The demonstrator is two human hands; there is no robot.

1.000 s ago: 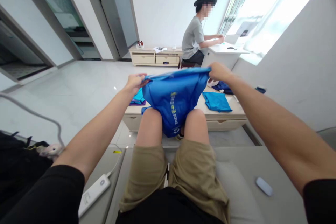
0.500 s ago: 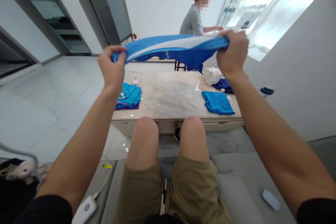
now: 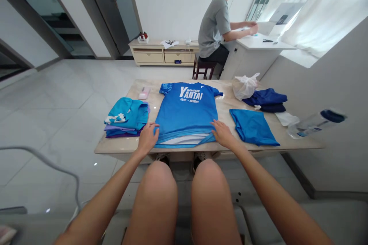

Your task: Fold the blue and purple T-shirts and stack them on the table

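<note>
As our open left hand (image 3: pixel 148 138) and right hand (image 3: pixel 222 133) rest, gripping nothing, at the corners of the hem (image 3: pixel 184 142), the blue Yantai marathon T-shirt (image 3: pixel 185 116) lies flat on the table (image 3: pixel 227 101) ahead of them, long axis pointing away, both hands about equally near. Earlier we held it aloft, stretched between them.

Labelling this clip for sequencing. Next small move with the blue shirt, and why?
Probably fold the hem up toward the collar. The blue Yantai marathon shirt lies flat, face up, on the marble table, with the left hand and right hand both at its hem. The folded shirts beside it suggest similar handling.
</note>
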